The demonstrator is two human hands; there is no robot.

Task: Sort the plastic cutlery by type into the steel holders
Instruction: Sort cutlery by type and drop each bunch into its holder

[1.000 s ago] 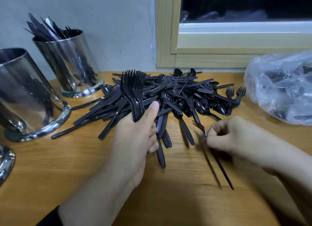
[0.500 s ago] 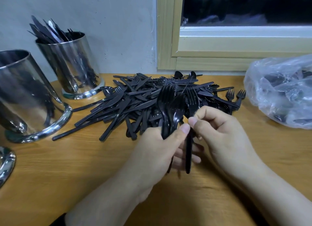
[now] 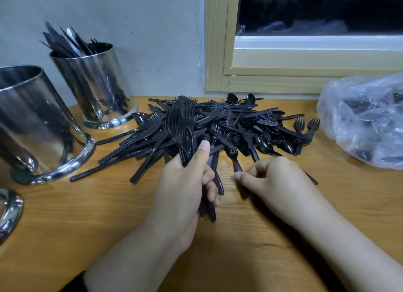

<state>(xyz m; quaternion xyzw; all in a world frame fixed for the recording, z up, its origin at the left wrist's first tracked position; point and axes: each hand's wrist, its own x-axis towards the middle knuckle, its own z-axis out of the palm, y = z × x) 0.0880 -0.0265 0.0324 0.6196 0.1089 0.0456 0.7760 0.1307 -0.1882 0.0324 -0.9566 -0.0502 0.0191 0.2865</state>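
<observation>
Two steel holders [image 3: 37, 125] stood at the bench's [image 3: 87, 215] left, the farther holder [image 3: 96, 84] holding knives. The left hand [image 3: 183, 189] gripped a bunch of forks [image 3: 181, 128] before the cutlery pile [image 3: 239, 125]. The right hand [image 3: 277, 180] was curled on the bench, pinching something blurred.

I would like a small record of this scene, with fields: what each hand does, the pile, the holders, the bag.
left hand: grips a bundle of black forks, tines up
right hand: pinches one piece at the pile's near edge; type unclear
pile: mixed black forks, knives, spoons on the wooden table
far holder: holds knives, blades up
near holder: contents not visible
plastic bag: at right, more dark cutlery inside
</observation>
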